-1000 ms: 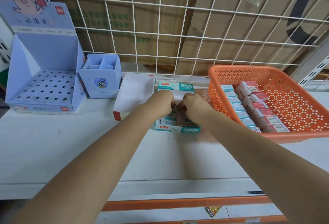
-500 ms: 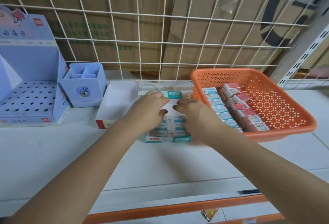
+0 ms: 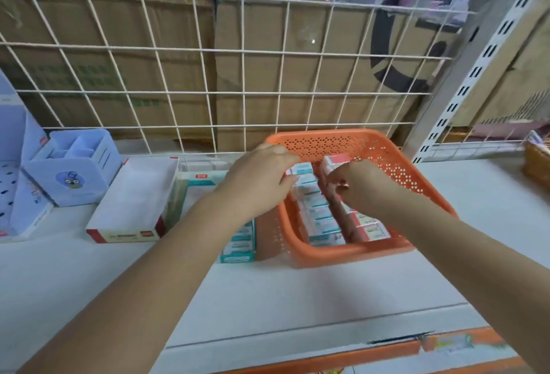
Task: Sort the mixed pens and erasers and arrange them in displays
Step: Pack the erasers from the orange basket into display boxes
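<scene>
The left forearm hides most of the teal eraser box; the left edge cuts the pen display; labels on the erasers are blurred.

Soft even light, motion blur, wide-angle warp

A white shelf with an orange strip along its front edge carries everything. At its far left stands a lilac display stand with a holed deck, and just beside it a lilac pen holder with compartments. Next to that lies an open white box with red trim. A teal display box, partly hidden by an arm, sits between it and an orange basket. A wicker basket shows at the far right edge.
</scene>
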